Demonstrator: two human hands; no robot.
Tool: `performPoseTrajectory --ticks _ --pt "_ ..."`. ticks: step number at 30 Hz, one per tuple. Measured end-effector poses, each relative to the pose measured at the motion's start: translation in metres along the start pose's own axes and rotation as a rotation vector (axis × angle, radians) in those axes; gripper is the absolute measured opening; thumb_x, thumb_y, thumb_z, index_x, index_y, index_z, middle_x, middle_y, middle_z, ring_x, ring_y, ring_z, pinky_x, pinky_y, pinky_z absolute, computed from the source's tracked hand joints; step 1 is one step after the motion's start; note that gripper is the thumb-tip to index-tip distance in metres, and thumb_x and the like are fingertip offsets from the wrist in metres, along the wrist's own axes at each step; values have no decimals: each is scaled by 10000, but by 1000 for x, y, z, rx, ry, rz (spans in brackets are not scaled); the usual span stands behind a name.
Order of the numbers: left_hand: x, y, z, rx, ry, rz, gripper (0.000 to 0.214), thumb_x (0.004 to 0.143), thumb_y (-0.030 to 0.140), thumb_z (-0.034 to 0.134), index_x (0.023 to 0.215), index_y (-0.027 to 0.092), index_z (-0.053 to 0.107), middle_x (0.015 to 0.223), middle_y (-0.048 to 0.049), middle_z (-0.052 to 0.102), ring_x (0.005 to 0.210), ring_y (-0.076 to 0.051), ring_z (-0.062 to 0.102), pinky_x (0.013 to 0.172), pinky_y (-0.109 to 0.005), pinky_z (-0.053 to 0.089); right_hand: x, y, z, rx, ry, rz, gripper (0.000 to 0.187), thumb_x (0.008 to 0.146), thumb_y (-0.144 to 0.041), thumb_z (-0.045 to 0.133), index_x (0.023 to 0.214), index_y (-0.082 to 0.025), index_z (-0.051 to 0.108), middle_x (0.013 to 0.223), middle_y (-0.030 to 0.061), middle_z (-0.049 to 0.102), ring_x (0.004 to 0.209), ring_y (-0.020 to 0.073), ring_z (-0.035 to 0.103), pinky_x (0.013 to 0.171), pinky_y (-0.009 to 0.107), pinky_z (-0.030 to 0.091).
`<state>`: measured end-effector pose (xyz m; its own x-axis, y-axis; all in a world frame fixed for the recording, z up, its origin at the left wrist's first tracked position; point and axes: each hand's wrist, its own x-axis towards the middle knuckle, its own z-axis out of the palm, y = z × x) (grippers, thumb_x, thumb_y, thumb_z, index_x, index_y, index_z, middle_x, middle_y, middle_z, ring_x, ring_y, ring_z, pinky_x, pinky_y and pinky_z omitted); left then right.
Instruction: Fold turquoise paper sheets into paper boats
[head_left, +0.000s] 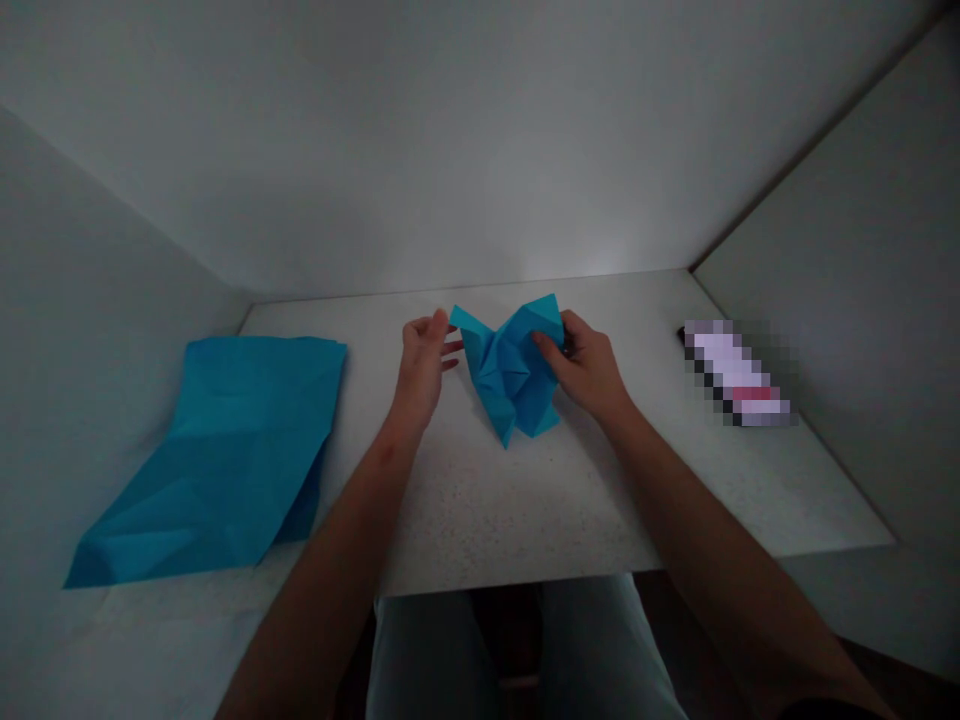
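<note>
Evidently, in the head view, the work was around a small piece of bright blue paper with many folds and pointed corners (517, 375), which was between the two hands, above the middle of the pale, speckled table (480, 500). The right hand (592, 365) held its right side, with the thumb on the front and the other fingers partly hidden behind. The left hand (424, 365) was at its upper left corner, with the fingers loosely spread; whether they pinched this corner, I could not tell.

On the left lay a large, creased sheet of blue paper (232, 440), and on the right a flat, dark-edged device, blurred by pixels (735, 375).

In my judgement, the folds could open if the right thumb slipped, and the paper could tear at a crease if both hands pulled it unevenly.
</note>
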<state>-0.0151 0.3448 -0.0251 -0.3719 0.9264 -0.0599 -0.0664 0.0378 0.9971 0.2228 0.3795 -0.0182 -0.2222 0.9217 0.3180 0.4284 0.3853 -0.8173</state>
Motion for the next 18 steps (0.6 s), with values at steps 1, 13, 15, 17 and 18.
performPoseTrajectory --ticks 1,13,15,17,18 --pt "-5 0 2 57 -35 65 668 897 739 770 1276 257 505 1405 -179 702 1118 -285 793 820 -380 644 0 -1 0 -16 15 -3 280 1012 -501 667 886 -267 581 735 -15 629 654 182 552 638 337 421" --pt "-14 4 5 -84 -283 -177 420 907 583 797 1140 240 731 1053 -84 822 853 -234 788 694 -332 632 11 11 8 549 77 230 469 850 -696 828 1049 -302 669 982 21 796 880 248 746 818 401 644" --pt "-14 9 3 -179 -323 -274 479 891 613 816 1163 224 751 1050 -97 836 882 -263 809 739 -371 664 11 10 8 644 66 281 529 809 -717 869 1092 -307 691 1038 22 832 936 266 785 871 424 671" --pt "-15 14 1 -266 -379 -342 513 894 618 819 1196 206 768 1098 -117 850 995 -305 828 865 -437 694 10 7 6 738 68 325 561 793 -712 899 1139 -310 715 1099 27 857 1015 285 813 929 443 685" --pt "-16 16 1 -298 -402 -362 512 900 601 820 1211 196 777 1122 -124 855 1054 -322 829 931 -465 693 9 5 5 780 67 344 567 788 -701 914 1154 -311 726 1113 29 865 1045 294 820 950 452 688"
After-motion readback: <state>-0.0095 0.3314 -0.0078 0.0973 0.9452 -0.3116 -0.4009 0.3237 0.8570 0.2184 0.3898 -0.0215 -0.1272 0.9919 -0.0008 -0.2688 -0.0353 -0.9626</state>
